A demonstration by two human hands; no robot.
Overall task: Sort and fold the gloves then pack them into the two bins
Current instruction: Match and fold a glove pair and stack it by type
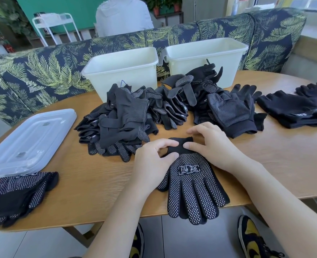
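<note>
At the bottom of the frame two black-and-yellow shoes (250, 239) stand on the grey floor under the wooden table (90, 187). Just above, at lower centre, a black knit glove with white grip dots (193, 185) lies flat, its fingers hanging over the near table edge. The left hand (152, 162) pinches the glove's plain black cuff between thumb and forefinger; the right hand (210, 144) grips the same cuff from the other side, fingers curled onto it. At lower left lies a small stack of black dotted gloves (21, 192), partly beneath a translucent white plastic lid (29, 140). Past the hands, mid-frame, sits a large jumbled heap of black gloves (135, 112), with a mesh-palmed black glove (232, 110) at its right side. Further right are flat piles of black fingerless gloves (291, 108). Behind the heap stand two white plastic bins (124, 71), side by side. A leaf-patterned sofa (42, 71) backs the table.
</note>
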